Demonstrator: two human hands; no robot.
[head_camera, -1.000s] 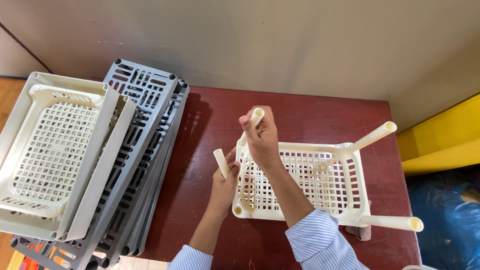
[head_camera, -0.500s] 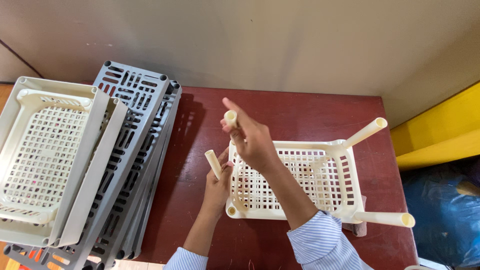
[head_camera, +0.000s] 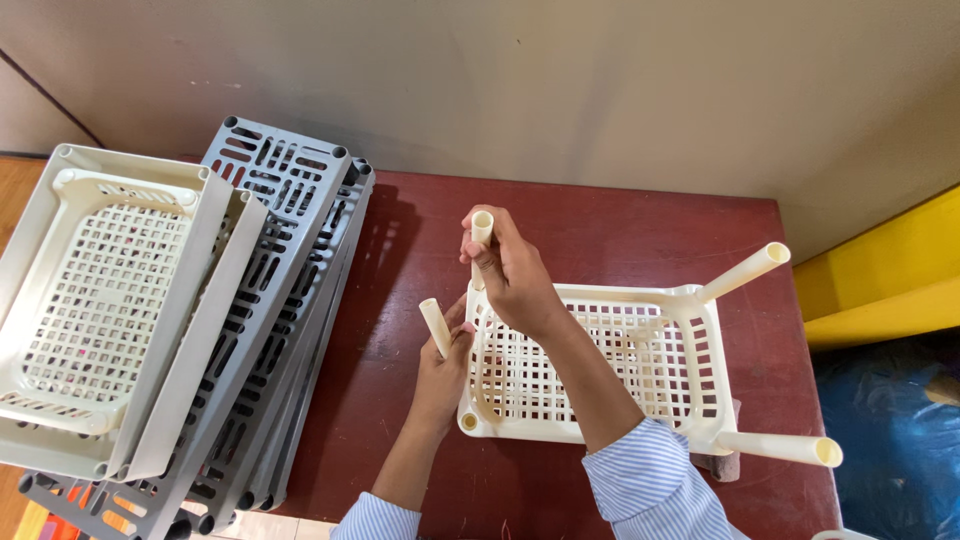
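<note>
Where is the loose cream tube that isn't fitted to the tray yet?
In the head view, the loose cream tube is in the left hand, just left of the cream tray, above the red table.

Cream slotted tray (head_camera: 640, 370), tubes (head_camera: 481, 232) upright

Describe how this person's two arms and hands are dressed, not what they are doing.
Both the left hand and the right hand are bare, with no gloves. No rings or watch show. Each forearm is uncovered; light blue-and-white striped shirt sleeves are pushed up toward the elbows.
</note>
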